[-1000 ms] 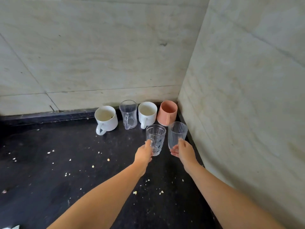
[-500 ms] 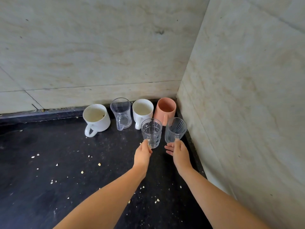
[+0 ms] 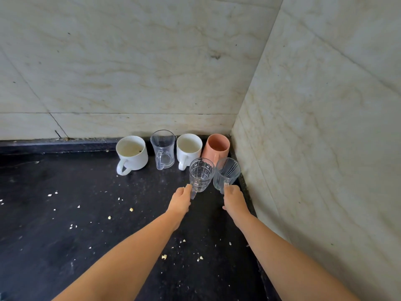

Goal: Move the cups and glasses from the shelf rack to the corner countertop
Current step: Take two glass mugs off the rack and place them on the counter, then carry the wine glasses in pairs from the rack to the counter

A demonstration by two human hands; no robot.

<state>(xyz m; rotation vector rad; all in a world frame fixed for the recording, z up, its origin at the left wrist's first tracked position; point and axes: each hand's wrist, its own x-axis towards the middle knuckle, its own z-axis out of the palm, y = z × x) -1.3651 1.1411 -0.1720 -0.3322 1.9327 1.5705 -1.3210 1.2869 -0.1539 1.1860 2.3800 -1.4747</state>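
Two clear glasses stand a little right of the middle of the frame, side by side on the dark table [image 3: 65, 213], near the corner where the two pale stone walls meet. The patterned glass [image 3: 201, 177], with a grid of squares in its wall, is upright; the left hand [image 3: 180, 199] is closed on its handle at the lower left side, thumb and fingers pinching it. The ribbed glass [image 3: 226, 176] is just to the right of it and looks tilted a little toward the right wall [image 3: 325, 127]; the right hand [image 3: 234, 199] is closed on its handle at the bottom. Whether the bases of the two glasses fully rest on the table I cannot tell. Both forearms come in from the lower edge of the frame and reach up toward the corner, almost straight. Behind the two glasses, along the back wall [image 3: 130, 72], there is a row of four vessels: a pink cup [image 3: 217, 147] in the corner, a white mug [image 3: 188, 148], a clear glass mug [image 3: 163, 148], and a wider white mug [image 3: 132, 152] at the left. The patterned glass stands just in front of the pink cup. Small pale crumbs [image 3: 164, 256] are scattered over the table.
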